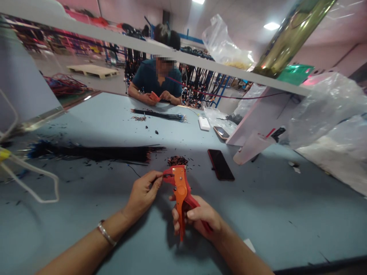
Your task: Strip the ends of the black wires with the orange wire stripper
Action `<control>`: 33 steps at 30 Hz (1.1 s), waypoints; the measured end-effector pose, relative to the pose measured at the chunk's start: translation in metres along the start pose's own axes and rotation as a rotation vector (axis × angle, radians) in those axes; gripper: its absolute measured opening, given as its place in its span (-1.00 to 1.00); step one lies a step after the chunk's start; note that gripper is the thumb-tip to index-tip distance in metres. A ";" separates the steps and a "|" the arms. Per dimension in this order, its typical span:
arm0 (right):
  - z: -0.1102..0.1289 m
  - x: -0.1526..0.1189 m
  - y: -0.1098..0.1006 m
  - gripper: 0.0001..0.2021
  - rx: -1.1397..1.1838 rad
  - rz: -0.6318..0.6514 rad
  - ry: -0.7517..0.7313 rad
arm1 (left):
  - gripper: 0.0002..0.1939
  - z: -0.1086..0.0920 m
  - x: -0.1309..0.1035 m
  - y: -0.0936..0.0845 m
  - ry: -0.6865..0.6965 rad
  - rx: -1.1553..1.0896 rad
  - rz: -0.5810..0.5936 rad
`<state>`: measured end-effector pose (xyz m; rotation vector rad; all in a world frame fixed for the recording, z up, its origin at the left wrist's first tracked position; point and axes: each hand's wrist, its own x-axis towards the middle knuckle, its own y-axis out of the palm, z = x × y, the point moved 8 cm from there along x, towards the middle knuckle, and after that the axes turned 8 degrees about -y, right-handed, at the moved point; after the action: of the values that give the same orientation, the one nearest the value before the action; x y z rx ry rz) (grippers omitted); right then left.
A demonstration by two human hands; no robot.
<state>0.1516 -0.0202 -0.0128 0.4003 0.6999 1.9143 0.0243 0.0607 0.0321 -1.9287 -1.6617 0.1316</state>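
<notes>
My right hand (197, 215) is wrapped round the handles of an orange and red wire stripper (181, 189), held upright over the table. Pinched between the thumb and fingers of my left hand (145, 191) is a thin black wire (133, 170), its end at the stripper's jaws. Behind the tool lies a small heap of cut wire ends and insulation scraps (177, 160). A long bundle of black wires (100, 152) stretches across the table beyond my left hand, with blue at its left end and copper-coloured tips at its right.
A dark phone (220, 164) lies right of the scraps, near a tilted translucent cup (252, 147). Across the table (286, 225) a co-worker (156, 82) holds an orange tool behind another wire bundle (159, 114). A white cable loop (43, 183) stands at left; plastic bags (329, 107) fill the right.
</notes>
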 end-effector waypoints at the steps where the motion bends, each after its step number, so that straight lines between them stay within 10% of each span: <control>1: 0.000 0.000 0.000 -0.51 -0.008 0.003 0.001 | -0.76 0.000 0.000 0.000 0.007 -0.004 -0.001; 33: 0.002 -0.002 -0.001 -0.57 -0.118 -0.041 -0.074 | -0.82 -0.006 -0.005 -0.003 0.025 -0.106 -0.027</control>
<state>0.1545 -0.0207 -0.0121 0.3774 0.5401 1.8822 0.0230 0.0539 0.0369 -1.9763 -1.7085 0.0082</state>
